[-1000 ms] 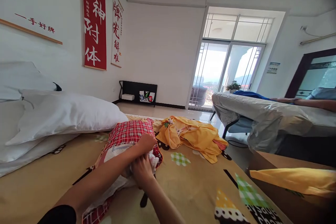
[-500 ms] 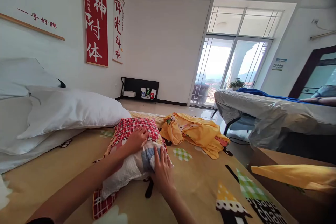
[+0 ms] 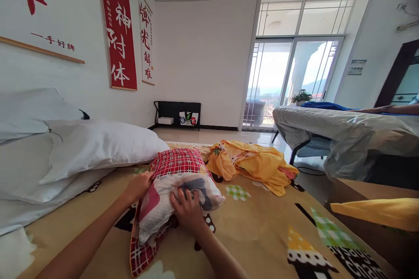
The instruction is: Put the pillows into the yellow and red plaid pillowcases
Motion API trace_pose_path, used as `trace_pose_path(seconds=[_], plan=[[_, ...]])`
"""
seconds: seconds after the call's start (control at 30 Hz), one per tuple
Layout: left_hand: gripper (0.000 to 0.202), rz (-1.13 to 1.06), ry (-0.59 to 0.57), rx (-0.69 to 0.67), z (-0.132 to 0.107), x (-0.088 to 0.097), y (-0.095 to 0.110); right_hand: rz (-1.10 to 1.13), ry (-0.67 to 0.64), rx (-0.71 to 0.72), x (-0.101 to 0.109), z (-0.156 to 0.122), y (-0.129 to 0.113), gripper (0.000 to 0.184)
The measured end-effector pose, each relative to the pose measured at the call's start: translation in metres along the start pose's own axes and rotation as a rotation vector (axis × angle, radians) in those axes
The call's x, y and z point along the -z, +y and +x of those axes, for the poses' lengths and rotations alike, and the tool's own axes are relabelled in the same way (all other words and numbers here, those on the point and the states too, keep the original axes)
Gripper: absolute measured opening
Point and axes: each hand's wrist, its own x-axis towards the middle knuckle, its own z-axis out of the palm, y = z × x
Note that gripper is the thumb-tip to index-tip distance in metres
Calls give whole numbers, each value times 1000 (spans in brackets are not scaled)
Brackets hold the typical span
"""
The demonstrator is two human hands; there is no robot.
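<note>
A small white patterned pillow (image 3: 170, 200) lies partly inside a red plaid pillowcase (image 3: 178, 161) on a tan cartoon-print blanket (image 3: 255, 231). My left hand (image 3: 139, 185) grips the left edge of the pillowcase, fingers closed on the cloth. My right hand (image 3: 186, 209) presses on the front of the pillow, fingers curled into its fabric. The lower flap of the plaid case (image 3: 142, 255) spreads out under the pillow toward me.
Big white pillows (image 3: 98, 144) are stacked at the left by the wall. A crumpled yellow garment (image 3: 252, 163) lies beyond the pillow. Another bed with grey covering (image 3: 343, 130) stands at right, where another person's arm (image 3: 389, 109) rests. A cardboard box edge (image 3: 360, 192) is near right.
The pillow has come further out of the plaid case toward me. My left hand slid from the top of the case to its left edge; my right hand moved onto the pillow's front.
</note>
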Motion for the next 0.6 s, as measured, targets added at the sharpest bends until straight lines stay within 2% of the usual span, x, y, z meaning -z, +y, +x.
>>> trace_pose_path(seconds=[0.07,0.13,0.27,0.3,0.33,0.37,0.43,0.47,0.53,0.6], plan=[[27,-41,8,-42,-2,-2,1,-13,-124,-41,2,6,12,36],[28,-136,121,-93,-7,-3,6,-7,-229,-110,9,14,22,38],[14,-362,647,-252,-44,-3,22,14,-359,-207,31,39,39,38],[10,-394,742,-332,-58,-2,28,18,-388,-210,37,48,43,38],[8,-405,780,-437,-72,-1,35,21,-408,-204,44,58,46,37],[9,-391,751,-549,-85,0,43,24,-417,-189,49,69,49,36],[13,-287,530,-686,-103,-1,61,31,-417,-146,59,93,54,34],[14,-212,390,-679,-107,-4,70,35,-416,-127,62,105,57,34],[18,-65,153,-573,-104,-17,84,37,-412,-102,67,128,61,34],[40,68,54,-455,-90,-40,89,30,-411,-91,70,145,64,34]])
